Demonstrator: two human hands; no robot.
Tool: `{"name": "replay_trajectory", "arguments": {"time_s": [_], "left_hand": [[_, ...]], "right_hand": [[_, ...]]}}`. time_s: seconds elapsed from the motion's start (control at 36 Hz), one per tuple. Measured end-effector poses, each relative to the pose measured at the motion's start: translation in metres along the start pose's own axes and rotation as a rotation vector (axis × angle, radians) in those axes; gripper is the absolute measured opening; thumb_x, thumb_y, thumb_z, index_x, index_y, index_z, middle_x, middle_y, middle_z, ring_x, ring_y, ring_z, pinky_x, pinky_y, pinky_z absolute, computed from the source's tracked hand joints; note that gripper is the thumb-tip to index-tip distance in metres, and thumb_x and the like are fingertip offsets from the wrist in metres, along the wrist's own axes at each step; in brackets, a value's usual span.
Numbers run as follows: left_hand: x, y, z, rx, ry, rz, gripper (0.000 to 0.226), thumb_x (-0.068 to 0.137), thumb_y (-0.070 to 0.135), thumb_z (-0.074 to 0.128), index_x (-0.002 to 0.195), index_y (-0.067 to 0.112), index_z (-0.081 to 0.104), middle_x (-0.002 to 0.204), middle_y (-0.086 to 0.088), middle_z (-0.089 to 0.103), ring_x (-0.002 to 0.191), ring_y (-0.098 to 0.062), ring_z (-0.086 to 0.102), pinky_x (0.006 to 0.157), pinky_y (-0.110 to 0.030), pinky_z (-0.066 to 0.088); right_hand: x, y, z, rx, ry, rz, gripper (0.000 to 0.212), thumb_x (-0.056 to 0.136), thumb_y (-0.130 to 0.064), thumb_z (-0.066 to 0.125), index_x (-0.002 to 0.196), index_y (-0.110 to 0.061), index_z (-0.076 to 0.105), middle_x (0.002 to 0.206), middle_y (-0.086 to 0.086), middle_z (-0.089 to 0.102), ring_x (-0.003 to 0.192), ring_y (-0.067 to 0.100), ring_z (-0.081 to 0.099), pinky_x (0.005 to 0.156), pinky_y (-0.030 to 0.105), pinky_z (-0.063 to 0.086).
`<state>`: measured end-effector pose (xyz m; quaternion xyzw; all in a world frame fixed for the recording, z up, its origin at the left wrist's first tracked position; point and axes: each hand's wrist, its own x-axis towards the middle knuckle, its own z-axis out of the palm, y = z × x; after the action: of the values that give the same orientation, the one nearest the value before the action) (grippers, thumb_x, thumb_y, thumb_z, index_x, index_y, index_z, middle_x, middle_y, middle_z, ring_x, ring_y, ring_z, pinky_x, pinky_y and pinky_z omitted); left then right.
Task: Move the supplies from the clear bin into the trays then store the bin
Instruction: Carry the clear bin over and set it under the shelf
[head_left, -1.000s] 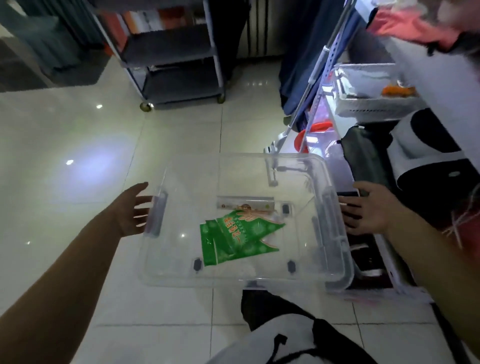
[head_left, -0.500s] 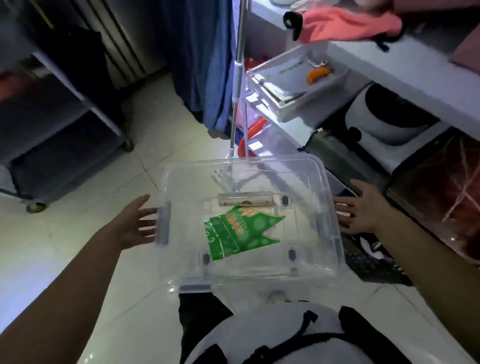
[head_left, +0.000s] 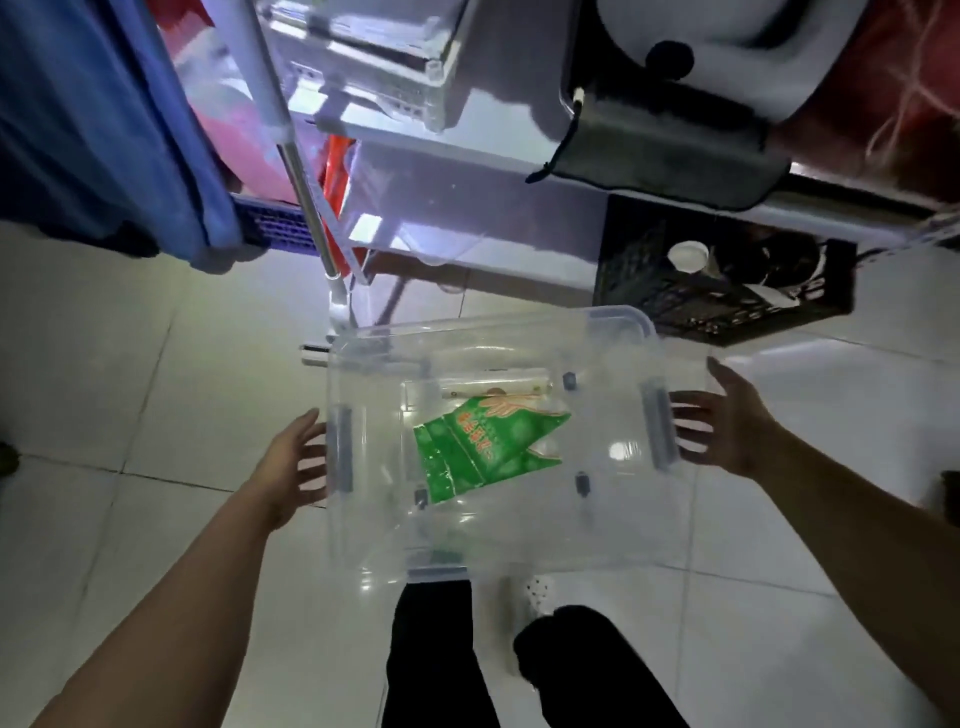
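I hold the clear bin above the tiled floor, level with my knees. My left hand grips its left handle and my right hand grips its right handle, fingers curled under the rim. Inside lie a green plastic packet and a clear narrow packet just beyond it. A white tray rests on the upper shelf at the top of the view.
A metal shelf rack stands just ahead, its upright pole near the bin's far left corner. A black crate sits on the floor under it. Blue cloth hangs at left. My legs are below the bin.
The view has tipped down and closer to the rack. The bin has come lower and nearer the bottom shelf, both hands still on its handles.
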<state>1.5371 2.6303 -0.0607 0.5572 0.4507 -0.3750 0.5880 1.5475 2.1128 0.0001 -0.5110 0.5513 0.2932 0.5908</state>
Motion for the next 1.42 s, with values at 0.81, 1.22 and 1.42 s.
{"name": "replay_trajectory", "arguments": {"time_s": [0.81, 1.22, 1.42], "left_hand": [[0.366, -0.004, 0.081, 0.294, -0.099, 0.258, 0.055, 0.085, 0.062, 0.057, 0.116, 0.019, 0.070, 0.119, -0.013, 0.066, 0.109, -0.032, 0.063, 0.085, -0.045, 0.054], [0.404, 0.008, 0.074, 0.350, -0.139, 0.355, 0.058, 0.079, 0.064, 0.064, 0.114, 0.018, 0.072, 0.120, -0.017, 0.068, 0.106, -0.037, 0.067, 0.080, -0.047, 0.059], [0.381, 0.030, 0.099, 0.844, 0.075, 0.467, 0.061, 0.088, 0.051, 0.063, 0.135, 0.014, 0.051, 0.144, -0.012, 0.050, 0.118, -0.030, 0.054, 0.097, -0.046, 0.048]], "right_hand": [[0.376, 0.100, 0.002, 0.103, 0.039, -0.263, 0.072, 0.084, -0.073, 0.049, 0.115, -0.009, 0.065, 0.118, 0.013, 0.064, 0.109, 0.032, 0.059, 0.095, 0.047, 0.045], [0.420, 0.092, -0.001, 0.119, -0.061, -0.412, 0.062, 0.085, -0.066, 0.054, 0.108, -0.010, 0.068, 0.109, 0.011, 0.063, 0.103, 0.032, 0.056, 0.099, 0.046, 0.041], [0.408, 0.100, 0.020, -0.422, 0.173, -0.719, 0.052, 0.094, -0.052, 0.057, 0.136, -0.021, 0.053, 0.141, 0.010, 0.055, 0.115, 0.032, 0.056, 0.095, 0.042, 0.043]]}}
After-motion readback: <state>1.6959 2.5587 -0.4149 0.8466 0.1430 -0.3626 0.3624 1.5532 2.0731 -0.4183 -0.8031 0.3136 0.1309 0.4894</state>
